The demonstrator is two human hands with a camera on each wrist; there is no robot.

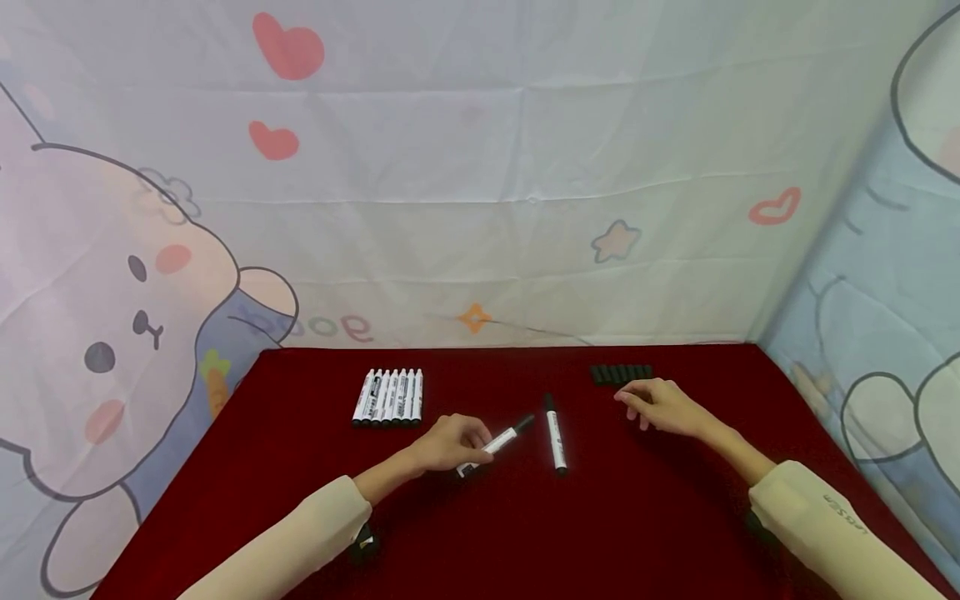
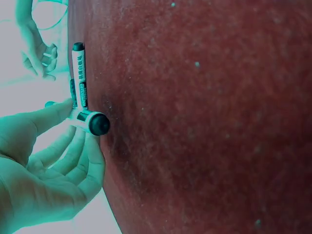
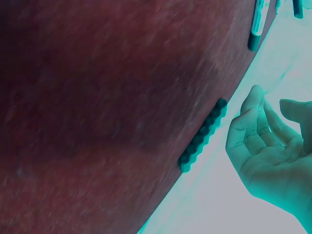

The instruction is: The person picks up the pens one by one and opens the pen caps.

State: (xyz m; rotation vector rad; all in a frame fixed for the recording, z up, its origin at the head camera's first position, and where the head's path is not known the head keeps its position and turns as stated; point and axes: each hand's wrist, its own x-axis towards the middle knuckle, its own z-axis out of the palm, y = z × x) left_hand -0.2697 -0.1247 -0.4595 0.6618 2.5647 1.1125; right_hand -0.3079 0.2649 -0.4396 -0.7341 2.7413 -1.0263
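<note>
Red cloth tabletop [image 1: 300, 467]: left hand [image 1: 450, 442] pinches white black-capped marker [image 1: 498, 440], right hand [image 1: 663, 407] loose near black caps [image 1: 621, 373]; marker may slip, roll away.

Between the left hand [image 1: 448, 442] and right hand [image 1: 660, 406] lies a loose marker [image 1: 555, 433] on the red cloth [image 1: 637, 517]. Beyond the left hand a marker row [image 1: 389, 397] blocks; just past the right fingertips, a cap row [image 1: 621, 373]. Nearer both wrists the cloth is open.
</note>
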